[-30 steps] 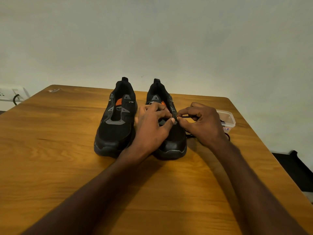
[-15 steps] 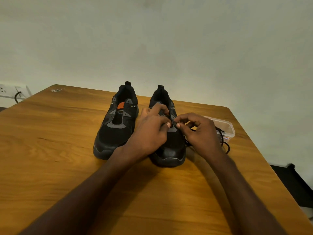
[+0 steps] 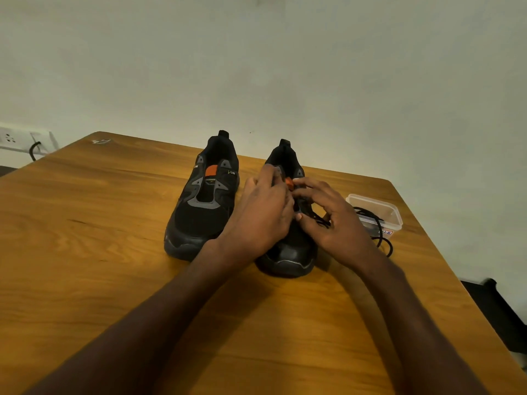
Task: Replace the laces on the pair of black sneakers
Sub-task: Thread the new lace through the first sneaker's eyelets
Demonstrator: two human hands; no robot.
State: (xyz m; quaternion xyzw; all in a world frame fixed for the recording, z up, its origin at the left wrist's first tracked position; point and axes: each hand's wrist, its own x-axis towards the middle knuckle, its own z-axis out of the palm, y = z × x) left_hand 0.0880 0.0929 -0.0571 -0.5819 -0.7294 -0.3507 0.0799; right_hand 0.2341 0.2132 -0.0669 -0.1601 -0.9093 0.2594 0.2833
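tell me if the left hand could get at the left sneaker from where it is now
Probably yes. The left hand works on the right sneaker, and the left sneaker stands right beside it on the table, with nothing between them.

Both bare arms are stretched forward, and the two hands are brought close together. The left hand [image 3: 263,212] is held with its back up and its fingers curled down. The right hand [image 3: 332,220] is turned inward, with its fingers bent and spread.
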